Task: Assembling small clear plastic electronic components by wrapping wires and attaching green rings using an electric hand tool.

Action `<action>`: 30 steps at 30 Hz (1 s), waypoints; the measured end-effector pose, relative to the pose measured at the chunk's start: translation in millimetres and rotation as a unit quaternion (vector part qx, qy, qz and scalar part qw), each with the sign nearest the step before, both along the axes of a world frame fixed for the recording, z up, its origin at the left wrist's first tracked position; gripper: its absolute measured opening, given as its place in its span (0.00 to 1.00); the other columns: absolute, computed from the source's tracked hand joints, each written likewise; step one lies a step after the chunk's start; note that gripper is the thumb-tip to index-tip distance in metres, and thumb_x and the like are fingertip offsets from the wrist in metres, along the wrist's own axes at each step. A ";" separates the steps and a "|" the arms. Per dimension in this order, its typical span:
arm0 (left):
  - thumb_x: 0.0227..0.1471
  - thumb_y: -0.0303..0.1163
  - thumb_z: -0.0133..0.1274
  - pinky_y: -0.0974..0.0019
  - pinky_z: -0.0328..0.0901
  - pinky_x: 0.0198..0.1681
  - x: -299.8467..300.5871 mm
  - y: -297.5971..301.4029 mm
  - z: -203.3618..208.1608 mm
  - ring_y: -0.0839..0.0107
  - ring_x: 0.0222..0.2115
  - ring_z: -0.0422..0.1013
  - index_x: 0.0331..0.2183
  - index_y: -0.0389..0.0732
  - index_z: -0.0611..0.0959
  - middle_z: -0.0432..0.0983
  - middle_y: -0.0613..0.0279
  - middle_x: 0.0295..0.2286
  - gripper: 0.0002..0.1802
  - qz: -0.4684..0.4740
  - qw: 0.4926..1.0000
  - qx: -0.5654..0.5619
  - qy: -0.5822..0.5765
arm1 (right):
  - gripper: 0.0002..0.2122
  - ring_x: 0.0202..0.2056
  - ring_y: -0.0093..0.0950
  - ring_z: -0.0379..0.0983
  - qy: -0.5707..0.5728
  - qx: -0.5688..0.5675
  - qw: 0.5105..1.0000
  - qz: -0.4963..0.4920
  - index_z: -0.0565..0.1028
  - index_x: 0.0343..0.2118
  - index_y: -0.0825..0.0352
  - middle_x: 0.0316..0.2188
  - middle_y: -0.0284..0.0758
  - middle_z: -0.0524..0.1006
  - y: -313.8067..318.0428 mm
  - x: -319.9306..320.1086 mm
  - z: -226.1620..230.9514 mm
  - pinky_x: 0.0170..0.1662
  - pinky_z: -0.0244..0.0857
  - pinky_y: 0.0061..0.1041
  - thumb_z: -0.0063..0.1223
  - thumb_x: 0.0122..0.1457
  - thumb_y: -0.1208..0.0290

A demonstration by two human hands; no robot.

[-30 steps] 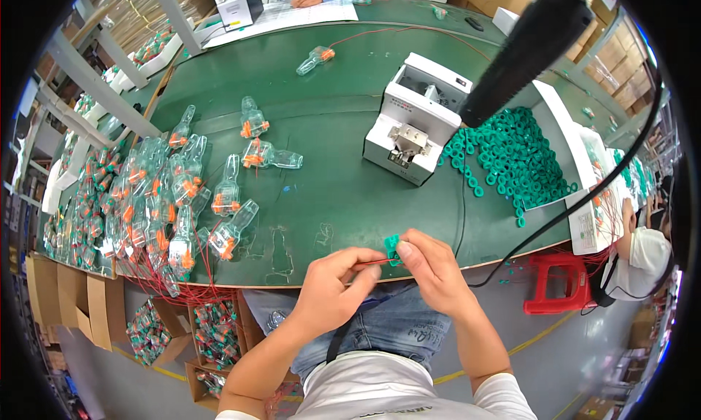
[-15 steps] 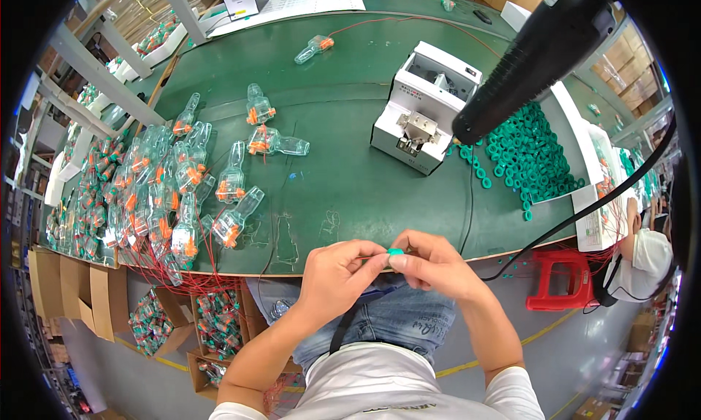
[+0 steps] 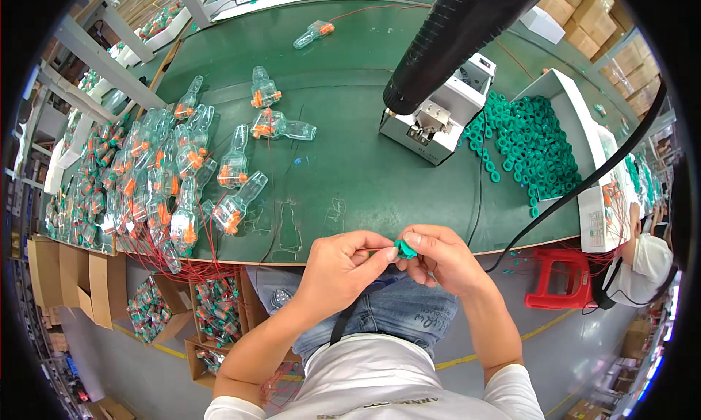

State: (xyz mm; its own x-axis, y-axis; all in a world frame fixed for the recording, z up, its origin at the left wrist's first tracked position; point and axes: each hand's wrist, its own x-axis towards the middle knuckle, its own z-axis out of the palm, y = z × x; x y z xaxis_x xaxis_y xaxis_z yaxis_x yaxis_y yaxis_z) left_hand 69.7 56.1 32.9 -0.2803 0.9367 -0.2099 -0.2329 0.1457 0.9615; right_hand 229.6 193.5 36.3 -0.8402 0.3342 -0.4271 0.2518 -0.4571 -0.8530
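Close together at the table's near edge, both of my hands meet at a small green ring-shaped cap (image 3: 406, 250). My right hand (image 3: 445, 259) pinches it between thumb and fingers. Between the thumb and forefinger of my left hand (image 3: 339, 266) is a thin red wire (image 3: 364, 250), whose end lies at the cap; whether it passes through is hidden by the fingertips. Several clear plastic housings with orange parts, one of them this housing (image 3: 233, 157), lie to the left on the green table (image 3: 350, 186). Red wires trail from them over the edge.
A thick black tube (image 3: 453, 40) crosses in front of a white machine (image 3: 467, 91). Green caps (image 3: 540, 150) are heaped beside a white tray wall (image 3: 595, 172). A black cable (image 3: 584, 186) curves at right. Below stand cardboard boxes (image 3: 77, 285) and a red stool (image 3: 558, 277). Another person (image 3: 635, 263) sits far right.
My hands have shifted slightly right with the cap, which now shows more between the fingertips. The red wire has come into sight at my left fingers. The black tube appears farther left.
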 end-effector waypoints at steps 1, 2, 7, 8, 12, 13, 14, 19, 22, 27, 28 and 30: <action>0.57 0.30 0.59 0.73 0.69 0.30 0.5 -0.5 2.8 0.81 0.27 0.75 0.37 0.31 0.84 0.82 0.60 0.27 0.10 0.005 0.995 -0.019 0.094 | 0.18 0.19 0.17 0.68 -0.001 0.001 1.000 -0.008 0.76 0.35 0.68 0.27 0.33 0.76 -0.8 -0.9 -0.1 0.17 0.54 0.17 0.49 0.64 0.55; 0.55 0.30 0.60 0.73 0.68 0.27 0.9 -0.7 3.8 0.82 0.23 0.73 0.36 0.33 0.85 0.81 0.61 0.25 0.10 0.009 0.981 -0.039 0.188 | 0.18 0.19 0.17 0.68 -0.001 -0.001 1.000 -0.008 0.76 0.35 0.68 0.27 0.33 0.76 -1.9 -1.5 -1.3 0.17 0.54 0.17 0.49 0.64 0.55; 0.53 0.31 0.61 0.73 0.64 0.22 1.9 -0.1 -3.8 0.83 0.19 0.69 0.34 0.34 0.85 0.79 0.61 0.21 0.10 0.034 0.970 0.004 0.241 | 0.16 0.21 0.16 0.68 -0.012 0.038 0.999 0.010 0.75 0.35 0.69 0.27 0.30 0.75 -7.3 -2.2 -4.5 0.19 0.61 0.16 0.46 0.68 0.58; 0.54 0.32 0.61 0.73 0.64 0.23 1.9 -0.6 -7.3 0.83 0.19 0.69 0.35 0.35 0.85 0.79 0.61 0.22 0.10 0.020 0.980 -0.026 0.194 | 0.16 0.21 0.16 0.68 -0.012 0.037 0.999 0.010 0.75 0.35 0.69 0.27 0.30 0.75 -7.8 -1.3 -4.8 0.19 0.61 0.16 0.46 0.68 0.58; 0.54 0.30 0.61 0.74 0.66 0.25 -3.9 -2.5 -30.6 0.81 0.19 0.69 0.37 0.37 0.85 0.77 0.66 0.19 0.09 0.053 0.997 -0.001 -0.063 | 0.15 0.22 0.15 0.68 0.010 0.052 0.998 0.035 0.74 0.36 0.69 0.26 0.29 0.74 -7.7 -0.4 -4.0 0.20 0.61 0.16 0.47 0.69 0.60; 0.54 0.28 0.61 0.74 0.67 0.27 -17.9 -6.2 -30.6 0.80 0.22 0.70 0.39 0.37 0.85 0.76 0.67 0.22 0.10 -0.012 0.991 -0.008 -0.131 | 0.14 0.22 0.15 0.67 0.021 0.058 0.997 0.049 0.74 0.36 0.69 0.26 0.29 0.73 -7.3 1.1 -2.9 0.20 0.61 0.16 0.47 0.69 0.61; 0.53 0.26 0.61 0.74 0.68 0.29 -25.3 -7.2 -30.3 0.78 0.25 0.71 0.42 0.38 0.84 0.76 0.68 0.25 0.12 -0.077 0.977 -0.014 -0.197 | 0.14 0.22 0.15 0.67 0.020 0.058 0.997 0.047 0.74 0.36 0.69 0.26 0.29 0.73 -6.0 1.7 -2.8 0.20 0.61 0.16 0.47 0.69 0.61; 0.51 0.25 0.63 0.70 0.70 0.32 -19.0 2.3 17.4 0.74 0.32 0.72 0.49 0.40 0.82 0.74 0.64 0.36 0.22 -0.052 0.983 0.078 0.155 | 0.11 0.24 0.13 0.64 0.120 0.253 0.958 0.058 0.74 0.36 0.69 0.25 0.29 0.75 -6.1 -3.8 -2.3 0.28 0.60 0.18 0.48 0.68 0.65; 0.50 0.30 0.63 0.65 0.71 0.33 -20.3 8.4 9.7 0.61 0.32 0.75 0.47 0.39 0.82 0.76 0.59 0.35 0.20 -0.080 0.888 0.200 0.406 | 0.09 0.27 0.16 0.66 0.062 0.174 0.980 0.079 0.75 0.37 0.68 0.29 0.28 0.78 2.8 -3.8 -2.6 0.30 0.61 0.23 0.49 0.68 0.67; 0.49 0.30 0.63 0.61 0.71 0.33 -14.2 13.0 -33.8 0.60 0.31 0.75 0.38 0.38 0.83 0.77 0.59 0.33 0.13 -0.015 0.882 0.148 0.447 | 0.09 0.30 0.34 0.74 -0.100 0.613 0.780 0.076 0.76 0.37 0.65 0.31 0.33 0.77 2.5 -13.7 2.8 0.31 0.66 0.35 0.59 0.60 0.67; 0.47 0.30 0.65 0.62 0.71 0.32 -15.0 14.4 -46.4 0.60 0.30 0.75 0.36 0.38 0.84 0.77 0.60 0.32 0.12 0.016 0.872 0.131 0.472 | 0.15 0.37 0.42 0.73 -0.014 0.728 0.679 -0.093 0.75 0.41 0.65 0.34 0.37 0.75 1.9 -25.1 12.9 0.36 0.66 0.41 0.65 0.53 0.66; 0.47 0.30 0.64 0.62 0.70 0.32 -16.5 21.3 -63.5 0.61 0.30 0.74 0.35 0.39 0.84 0.77 0.61 0.32 0.11 0.028 0.867 0.113 0.485 | 0.30 0.50 0.36 0.67 -0.007 0.756 0.542 -0.367 0.68 0.52 0.69 0.47 0.42 0.70 24.0 -42.4 56.5 0.49 0.64 0.35 0.70 0.50 0.62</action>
State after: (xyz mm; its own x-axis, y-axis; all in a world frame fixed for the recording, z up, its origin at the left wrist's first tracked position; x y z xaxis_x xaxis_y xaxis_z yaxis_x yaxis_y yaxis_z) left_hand 53.3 77.4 -30.6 -0.2680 0.9022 0.3378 0.7006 -0.0582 0.7112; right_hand 187.3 217.5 92.8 -0.2446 0.5535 0.7961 0.4875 0.7799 -0.3925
